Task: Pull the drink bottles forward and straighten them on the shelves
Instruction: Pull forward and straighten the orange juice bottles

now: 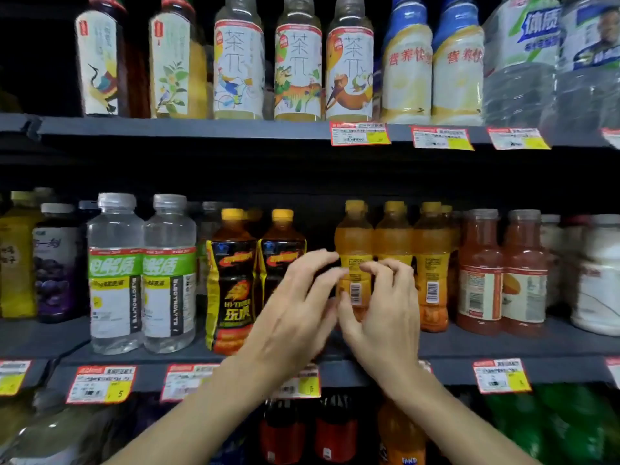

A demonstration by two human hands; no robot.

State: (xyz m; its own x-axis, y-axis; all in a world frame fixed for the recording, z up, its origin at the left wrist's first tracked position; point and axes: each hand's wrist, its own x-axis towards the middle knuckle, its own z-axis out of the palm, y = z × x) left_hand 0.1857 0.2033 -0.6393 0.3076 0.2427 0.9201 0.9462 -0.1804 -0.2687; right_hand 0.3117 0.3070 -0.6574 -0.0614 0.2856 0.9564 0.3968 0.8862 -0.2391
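On the middle shelf [503, 344] an orange drink bottle [354, 236] with a yellow cap stands at the left end of a row of like bottles [431, 250], its barcode facing out. My left hand [295, 310] curls against its left side, fingertips on the label. My right hand [385, 310] wraps its right side, thumb across the lower front. Left of my hands stand two dark Hi-Tiger bottles [231, 283], the second partly hidden behind my left hand, and two clear electrolyte bottles [115, 276].
Red juice bottles [479, 273] and white bottles [597, 276] fill the right of this shelf. Tea bottles [297, 68] and milk-drink bottles [406, 72] line the upper shelf. Soda bottles [399, 437] stand below. Price tags [100, 384] hang on the shelf edges.
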